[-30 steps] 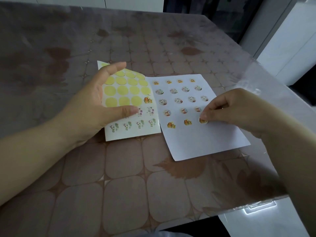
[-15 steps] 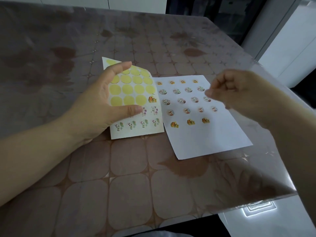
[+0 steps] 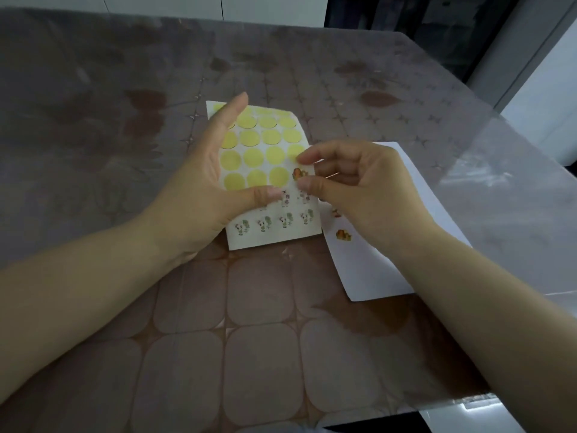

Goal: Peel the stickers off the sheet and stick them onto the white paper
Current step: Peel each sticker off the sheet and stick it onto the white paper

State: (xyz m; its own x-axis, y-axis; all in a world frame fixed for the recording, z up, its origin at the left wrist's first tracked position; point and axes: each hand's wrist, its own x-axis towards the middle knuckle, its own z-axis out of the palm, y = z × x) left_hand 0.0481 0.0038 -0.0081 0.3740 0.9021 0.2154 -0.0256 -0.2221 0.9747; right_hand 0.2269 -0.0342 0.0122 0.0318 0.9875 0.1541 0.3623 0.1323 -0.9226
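The sticker sheet [image 3: 274,237] lies on the table, with rows of bare yellow circles above and small cartoon stickers below. My left hand [image 3: 203,189] rests on its left side, fingers straight and thumb pressing the sheet down. My right hand [image 3: 352,189] has curled fingers, and its thumb and forefinger pinch an orange sticker [image 3: 298,174] at the sheet's right edge. The white paper [image 3: 365,267] lies to the right, mostly hidden under my right hand and forearm. One orange sticker [image 3: 343,235] shows on it.
The table [image 3: 249,354] has a brown patterned cloth under a clear cover. Its right edge [image 3: 505,157] runs close beside the white paper, and the front edge is near my forearms. White cabinets stand beyond the right edge.
My right hand left the white paper, lifted, and moved left to the orange sticker on the sheet. A new orange sticker stays on the paper. My left hand kept holding the sheet.
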